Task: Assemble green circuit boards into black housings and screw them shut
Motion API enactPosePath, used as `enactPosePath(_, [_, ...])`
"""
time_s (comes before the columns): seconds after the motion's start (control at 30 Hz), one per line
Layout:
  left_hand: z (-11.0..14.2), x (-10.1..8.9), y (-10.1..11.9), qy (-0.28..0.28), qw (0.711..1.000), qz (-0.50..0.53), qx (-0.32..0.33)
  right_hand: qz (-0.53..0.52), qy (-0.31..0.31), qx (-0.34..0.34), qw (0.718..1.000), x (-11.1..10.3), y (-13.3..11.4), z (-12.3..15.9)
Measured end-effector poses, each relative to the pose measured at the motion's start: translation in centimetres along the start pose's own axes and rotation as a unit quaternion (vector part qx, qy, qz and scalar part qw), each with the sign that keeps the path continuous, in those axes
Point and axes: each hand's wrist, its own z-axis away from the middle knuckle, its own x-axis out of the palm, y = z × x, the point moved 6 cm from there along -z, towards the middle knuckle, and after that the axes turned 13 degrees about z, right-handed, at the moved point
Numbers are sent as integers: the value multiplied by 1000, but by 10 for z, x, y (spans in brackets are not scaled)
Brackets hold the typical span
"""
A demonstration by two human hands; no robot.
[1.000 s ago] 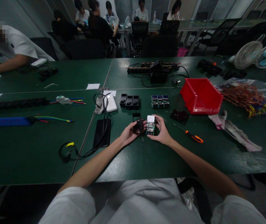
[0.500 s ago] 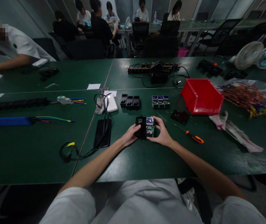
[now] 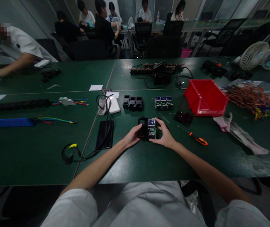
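Observation:
My left hand (image 3: 132,136) grips a black plastic housing (image 3: 143,130) from its left side. My right hand (image 3: 164,136) holds a small green circuit board with a little screen (image 3: 152,127) against the housing's right side. Both parts are pressed together just above the green table (image 3: 149,157). An orange-handled screwdriver (image 3: 195,136) lies to the right of my right hand. Behind my hands stand a row of black housings (image 3: 132,102) and a row of green boards with screens (image 3: 163,102).
A red bin (image 3: 204,97) stands at the right, with a black part (image 3: 183,118) before it and a grey glove (image 3: 241,134) beside it. A black phone (image 3: 105,133), cables and a white power bank (image 3: 113,105) lie at the left. Another person's arm (image 3: 9,66) works at the far left.
The housing and the circuit board were held apart a second ago. They have come together and are now held side by side, slightly farther from me.

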Motion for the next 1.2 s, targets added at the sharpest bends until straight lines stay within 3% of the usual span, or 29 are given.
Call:
enactPosePath(0.3, [0,-1,0,-4,1000,8,4,1,-18,5,1000,-3,-6,0])
enactPosePath(0.7, [0,-2,1,-7,1000,12,-6,-50,-47,30,997,5,6,1])
enactPosePath(1.2, [0,0,1,-11,1000,6,0,-72,0,27,997,3,9,2])
